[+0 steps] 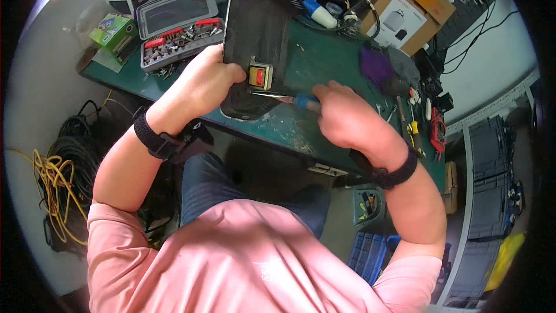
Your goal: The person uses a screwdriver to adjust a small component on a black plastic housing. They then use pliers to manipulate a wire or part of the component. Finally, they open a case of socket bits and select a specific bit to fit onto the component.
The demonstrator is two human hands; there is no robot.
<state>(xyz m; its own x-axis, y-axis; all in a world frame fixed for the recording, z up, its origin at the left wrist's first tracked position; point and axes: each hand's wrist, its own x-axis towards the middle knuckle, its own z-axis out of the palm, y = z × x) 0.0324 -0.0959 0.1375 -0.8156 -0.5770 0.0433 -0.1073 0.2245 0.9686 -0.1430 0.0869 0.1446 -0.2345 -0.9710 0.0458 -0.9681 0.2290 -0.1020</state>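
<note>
Black casing (249,23), a single one, held up over the near edge of your green bench (330,64).
Your left hand (211,76) clasps its left side, thumb beside one red-centred metal part (260,76); your right hand (343,109) grips one blue-handled tool (307,102), tip just below that part. Beyond, one open grey case (155,65) lies left, one printed carton (385,1) right; the casing hides some bench.

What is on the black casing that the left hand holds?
A small block with a red middle sits on the casing, near its lower end, beside the tip of a blue-handled tool. What lies under the block is covered.
</note>
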